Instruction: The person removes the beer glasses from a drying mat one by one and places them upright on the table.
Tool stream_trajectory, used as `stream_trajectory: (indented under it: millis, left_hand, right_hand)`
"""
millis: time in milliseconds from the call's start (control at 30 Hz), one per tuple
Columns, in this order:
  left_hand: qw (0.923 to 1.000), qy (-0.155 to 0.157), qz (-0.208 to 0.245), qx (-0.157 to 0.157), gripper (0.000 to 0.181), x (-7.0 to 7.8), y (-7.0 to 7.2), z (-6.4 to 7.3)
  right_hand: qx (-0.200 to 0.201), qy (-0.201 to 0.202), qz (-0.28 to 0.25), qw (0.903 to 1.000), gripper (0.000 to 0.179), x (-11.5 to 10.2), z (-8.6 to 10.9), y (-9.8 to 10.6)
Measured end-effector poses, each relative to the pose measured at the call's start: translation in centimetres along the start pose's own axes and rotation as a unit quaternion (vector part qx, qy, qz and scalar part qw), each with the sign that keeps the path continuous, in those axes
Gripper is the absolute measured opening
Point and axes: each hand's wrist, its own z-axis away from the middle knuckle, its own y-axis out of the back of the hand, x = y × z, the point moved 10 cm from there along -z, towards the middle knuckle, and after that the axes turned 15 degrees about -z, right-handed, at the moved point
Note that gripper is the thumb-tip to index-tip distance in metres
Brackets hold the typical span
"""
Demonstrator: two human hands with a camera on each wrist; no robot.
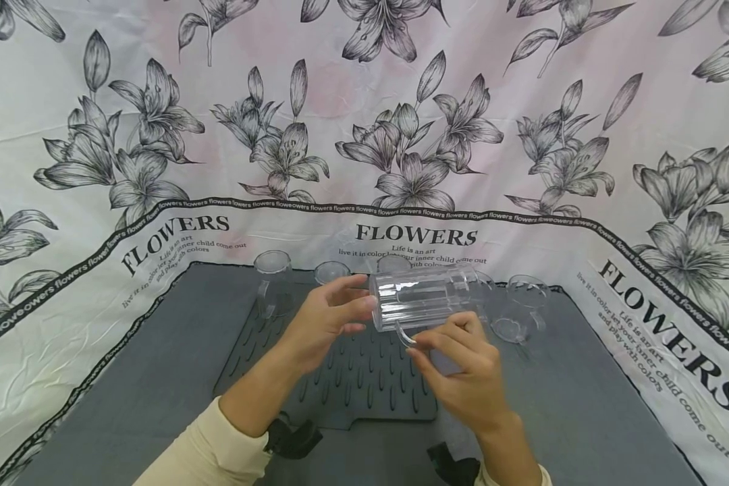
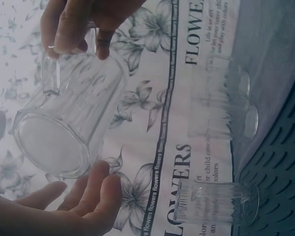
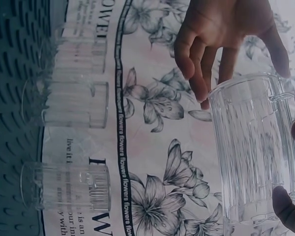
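Observation:
A clear ribbed glass mug [image 1: 424, 291] is held up lying nearly on its side, its base toward the left. My right hand [image 1: 466, 368] pinches the mug's handle [image 1: 404, 334] from below. Beside the base is my left hand [image 1: 318, 324], fingers spread and relaxed, with fingertips right at the glass edge. From the left wrist view, the mug's round base [image 2: 51, 143] faces the left fingers [image 2: 96, 194]. In the right wrist view the mug's ribbed side [image 3: 253, 152] shows, with the left hand's fingers [image 3: 191, 64] hanging loosely near its end.
A dark ridged drying mat [image 1: 364, 398] lies on the grey table cover [image 1: 133, 378]. At the mat's back left is a glass mug [image 1: 273, 290]. More clear glasses stand along the back, including a mug [image 1: 525, 297] at right. Flower-printed cloth [image 1: 291, 229] forms the backdrop.

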Motion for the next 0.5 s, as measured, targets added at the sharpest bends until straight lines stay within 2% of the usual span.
stream_trajectory:
  millis: [300,500]
  left_hand:
    - [0.9999,0.0,-0.009,0.003,0.063,-0.2,0.0,-0.2]
    - [0.9987,0.006,-0.023,0.046,0.059,-0.5,0.7,0.0]
  right_hand:
    - [-0.029,0.008,-0.007,0.9995,0.025,0.3,0.6,-0.9]
    - [-0.032,0.008,-0.005,0.9994,0.028,0.1,0.5,-1.3]
